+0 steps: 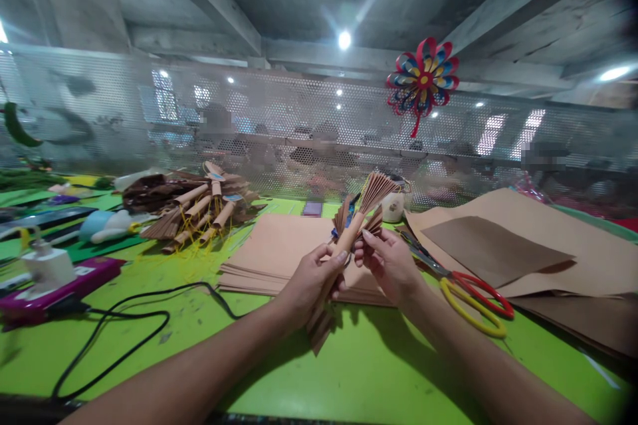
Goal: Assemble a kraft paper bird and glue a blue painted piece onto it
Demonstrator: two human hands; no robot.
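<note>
A brown paper craft figure (349,232), made of a rolled tube with pleated fan pieces at its ends and sides, is held over the table. My left hand (314,279) is closed around the lower part of the tube, and a pleated end sticks out below it. With thumb and fingers pinched, my right hand (386,259) grips the edge of the pleated side piece. Some blue material shows at the figure's left side. Behind and below it lies a stack of brown paper sheets (279,239). Scissors (463,292) with red and yellow handles rest beside my right forearm.
Similar paper figures with yellow strings (209,206) are piled at the left back. A purple power strip (94,279) with a white charger (47,265) and black cable (164,312) lies left. Large brown paper sheets (538,226) cover the right. A perforated metal screen (279,126) stands behind.
</note>
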